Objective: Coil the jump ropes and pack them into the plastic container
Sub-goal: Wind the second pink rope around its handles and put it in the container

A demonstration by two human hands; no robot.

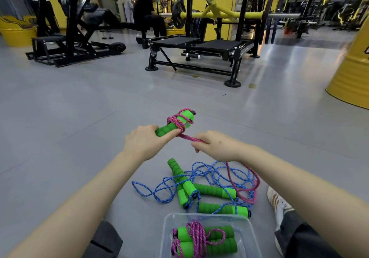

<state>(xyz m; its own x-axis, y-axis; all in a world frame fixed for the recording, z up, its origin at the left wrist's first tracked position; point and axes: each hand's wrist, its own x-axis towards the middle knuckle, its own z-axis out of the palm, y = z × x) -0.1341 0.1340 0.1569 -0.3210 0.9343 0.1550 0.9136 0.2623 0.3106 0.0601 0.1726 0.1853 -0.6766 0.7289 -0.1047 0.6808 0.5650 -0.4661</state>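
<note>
A pair of green foam handles point(173, 125) is gripped in the left hand point(139, 140) above a grey gym floor point(79, 108), with open floor ahead as far as a black weight bench point(199, 46). A pink jump rope point(180, 123) is seen wound around the handles, its free length pinched in the closed fingers of the right hand point(212, 145). Four more green handles and tangled blue rope point(201, 175) are seen on the floor. One coiled pink rope point(196, 235) with two handles is held in the clear plastic container point(166, 235) at the near edge.
</note>
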